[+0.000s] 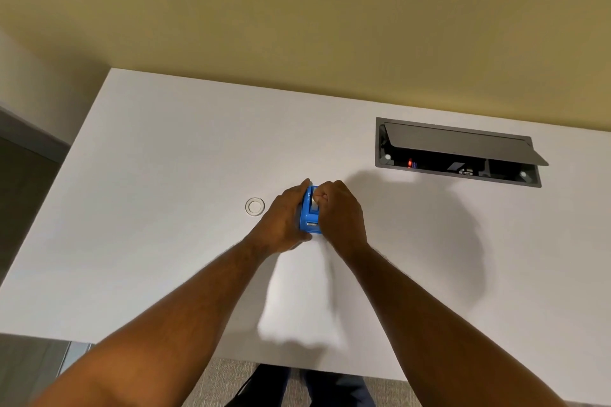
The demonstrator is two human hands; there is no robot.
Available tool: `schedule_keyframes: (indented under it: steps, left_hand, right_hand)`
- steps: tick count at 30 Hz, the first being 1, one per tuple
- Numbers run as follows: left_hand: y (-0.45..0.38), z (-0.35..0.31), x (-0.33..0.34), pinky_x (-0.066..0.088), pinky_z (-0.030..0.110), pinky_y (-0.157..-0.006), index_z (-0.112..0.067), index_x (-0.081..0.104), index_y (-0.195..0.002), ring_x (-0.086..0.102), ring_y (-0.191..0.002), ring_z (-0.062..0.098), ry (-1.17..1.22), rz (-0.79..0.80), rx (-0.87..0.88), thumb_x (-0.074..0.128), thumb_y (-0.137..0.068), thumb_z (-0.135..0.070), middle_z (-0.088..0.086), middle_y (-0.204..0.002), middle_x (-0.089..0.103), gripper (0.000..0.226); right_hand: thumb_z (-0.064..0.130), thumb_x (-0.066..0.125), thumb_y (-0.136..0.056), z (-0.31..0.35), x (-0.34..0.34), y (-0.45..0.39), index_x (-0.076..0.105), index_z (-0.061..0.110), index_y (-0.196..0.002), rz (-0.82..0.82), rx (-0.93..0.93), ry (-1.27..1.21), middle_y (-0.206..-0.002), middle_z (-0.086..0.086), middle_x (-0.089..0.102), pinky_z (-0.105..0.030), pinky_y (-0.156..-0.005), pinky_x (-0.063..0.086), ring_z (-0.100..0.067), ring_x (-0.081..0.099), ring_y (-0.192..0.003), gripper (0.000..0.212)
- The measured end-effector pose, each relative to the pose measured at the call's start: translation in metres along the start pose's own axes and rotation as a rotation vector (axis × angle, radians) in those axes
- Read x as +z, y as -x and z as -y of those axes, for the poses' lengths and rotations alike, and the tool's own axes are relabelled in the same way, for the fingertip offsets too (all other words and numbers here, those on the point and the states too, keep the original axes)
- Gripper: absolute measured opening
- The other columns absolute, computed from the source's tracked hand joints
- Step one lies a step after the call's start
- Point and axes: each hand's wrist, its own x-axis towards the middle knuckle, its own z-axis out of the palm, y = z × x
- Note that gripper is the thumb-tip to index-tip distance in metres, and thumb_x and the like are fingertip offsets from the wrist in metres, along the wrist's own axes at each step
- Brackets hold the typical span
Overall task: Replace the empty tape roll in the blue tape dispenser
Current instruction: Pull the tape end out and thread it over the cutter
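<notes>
The blue tape dispenser (309,220) stands on the white desk (165,158), near its middle. My left hand (281,221) grips the dispenser's left side. My right hand (340,211) is curled over its top right, fingertips pinched on a whitish roll (314,205) seated in the dispenser's slot. A clear, ring-shaped tape roll (255,206) lies flat on the desk just left of my left hand. Most of the dispenser's body is hidden by my hands.
A recessed grey cable box (459,155) with its lid propped open sits in the desk at the back right. A yellow wall runs behind the desk. The desk's front edge is near my body, with carpet below.
</notes>
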Motion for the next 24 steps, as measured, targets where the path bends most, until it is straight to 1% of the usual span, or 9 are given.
schedule_keyframes:
  steps: [3, 6, 8, 11, 14, 16, 18, 21, 24]
  left_hand:
    - [-0.007, 0.002, 0.001, 0.044, 0.038, -0.111, -0.017, 0.032, -0.153, 0.053, -0.129, 0.022, -0.004, 0.007, 0.028, 0.092, -0.068, -0.018, 0.006, -0.145, 0.052, 0.104]
    - [-0.010, 0.004, 0.000, 0.044, 0.042, -0.112, -0.018, 0.037, -0.151, 0.052, -0.131, 0.022, -0.002, 0.000, 0.051, 0.091, -0.069, -0.020, 0.005, -0.145, 0.053, 0.098]
    - [-0.010, 0.005, 0.000, 0.044, 0.042, -0.111, -0.019, 0.039, -0.149, 0.052, -0.130, 0.022, -0.002, -0.009, 0.068, 0.091, -0.069, -0.021, 0.004, -0.144, 0.054, 0.095]
    - [-0.009, 0.006, 0.001, 0.043, 0.040, -0.112, -0.018, 0.039, -0.149, 0.052, -0.130, 0.022, -0.006, -0.022, 0.083, 0.091, -0.069, -0.021, 0.004, -0.145, 0.054, 0.096]
    - [-0.007, 0.005, 0.001, 0.041, 0.032, -0.108, -0.016, 0.040, -0.149, 0.053, -0.128, 0.022, 0.005, -0.034, 0.094, 0.090, -0.070, -0.021, 0.005, -0.143, 0.055, 0.094]
    - [-0.007, 0.005, 0.001, 0.036, 0.026, -0.105, -0.014, 0.039, -0.150, 0.051, -0.129, 0.022, 0.009, -0.032, 0.092, 0.090, -0.071, -0.020, 0.007, -0.145, 0.054, 0.095]
    - [-0.007, 0.005, 0.000, 0.033, 0.025, -0.106, -0.013, 0.037, -0.151, 0.049, -0.132, 0.022, 0.005, -0.027, 0.091, 0.090, -0.071, -0.020, 0.007, -0.147, 0.052, 0.096]
    - [-0.007, 0.005, 0.000, 0.034, 0.026, -0.109, -0.012, 0.036, -0.152, 0.048, -0.134, 0.023, 0.008, -0.016, 0.087, 0.089, -0.072, -0.020, 0.007, -0.148, 0.050, 0.097]
    - [-0.006, 0.005, -0.001, 0.034, 0.028, -0.111, -0.014, 0.035, -0.153, 0.046, -0.135, 0.022, 0.021, -0.015, 0.086, 0.089, -0.073, -0.022, 0.007, -0.150, 0.049, 0.097]
  right_hand:
    - [0.019, 0.056, -0.093, 0.000, 0.001, 0.012, 0.059, 0.002, -0.090, 0.005, 0.009, -0.034, -0.087, -0.014, 0.061, -0.038, -0.069, 0.057, -0.019, 0.056, -0.073, 0.018]
    - [0.040, 0.031, -0.084, 0.001, 0.003, 0.025, 0.059, 0.002, -0.088, -0.013, 0.020, -0.103, -0.084, -0.015, 0.061, -0.025, -0.062, 0.044, -0.018, 0.052, -0.071, 0.048]
    - [0.039, 0.027, -0.085, 0.001, 0.007, 0.033, 0.059, 0.002, -0.087, -0.030, 0.023, -0.120, -0.082, -0.013, 0.062, -0.019, -0.062, 0.038, -0.018, 0.053, -0.070, 0.050]
    - [0.023, 0.034, -0.090, -0.002, 0.013, 0.043, 0.058, 0.007, -0.085, -0.069, 0.047, -0.117, -0.082, -0.008, 0.060, -0.020, -0.061, 0.042, -0.020, 0.056, -0.070, 0.029]
    - [0.005, 0.048, -0.092, -0.004, 0.019, 0.053, 0.057, 0.012, -0.086, -0.101, 0.064, -0.101, -0.083, -0.004, 0.060, -0.028, -0.058, 0.051, -0.019, 0.056, -0.070, 0.013]
    - [-0.001, 0.054, -0.092, -0.005, 0.022, 0.058, 0.056, 0.016, -0.087, -0.109, 0.081, -0.064, -0.085, -0.002, 0.058, -0.032, -0.058, 0.054, -0.018, 0.056, -0.069, 0.018]
    - [-0.001, 0.058, -0.091, -0.006, 0.024, 0.063, 0.055, 0.017, -0.088, -0.104, 0.076, -0.011, -0.087, 0.000, 0.058, -0.029, -0.058, 0.053, -0.016, 0.055, -0.068, 0.019]
    - [0.004, 0.061, -0.092, -0.008, 0.027, 0.071, 0.055, 0.019, -0.090, -0.085, 0.073, 0.029, -0.085, 0.002, 0.059, -0.020, -0.056, 0.044, -0.012, 0.052, -0.065, 0.017]
    - [0.005, 0.058, -0.092, -0.010, 0.030, 0.076, 0.049, 0.026, -0.089, -0.063, 0.104, 0.045, -0.079, 0.010, 0.056, -0.012, -0.057, 0.035, -0.009, 0.050, -0.063, 0.023]
